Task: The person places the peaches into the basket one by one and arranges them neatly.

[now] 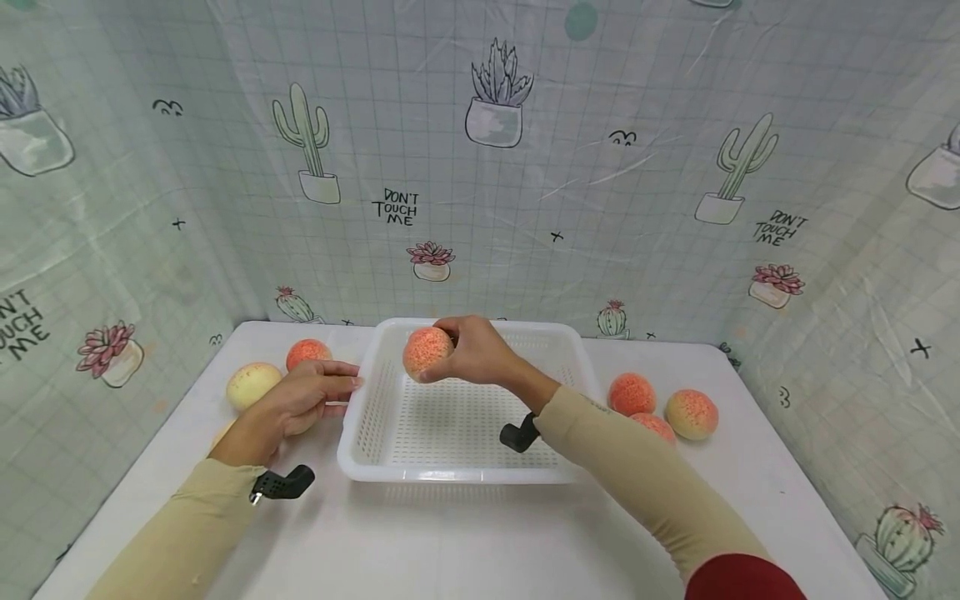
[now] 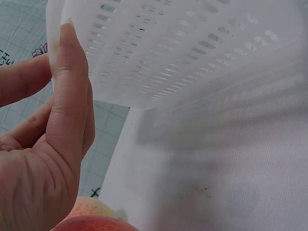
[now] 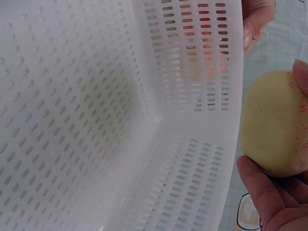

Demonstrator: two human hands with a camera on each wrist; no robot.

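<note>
A peach (image 1: 427,353), pale yellow with red speckles, is gripped in my right hand (image 1: 472,354) above the left back part of a white perforated plastic basket (image 1: 465,475). In the right wrist view the held peach (image 3: 272,122) shows its yellow side, with fingertips and thumb around it. My left hand (image 1: 307,400) reaches to the basket's left rim. Its fairly straight fingers touch the outside of that wall (image 2: 159,48), seen in the left wrist view. The basket's visible floor holds nothing.
Left of the basket lie a red peach (image 1: 307,351), a yellow peach (image 1: 252,385) and more partly hidden behind the left hand. To its right are a red peach (image 1: 632,392), a peach half covered by the forearm (image 1: 656,426) and a yellow-red one (image 1: 692,414). A patterned curtain (image 1: 570,192) surrounds the white table (image 1: 450,550).
</note>
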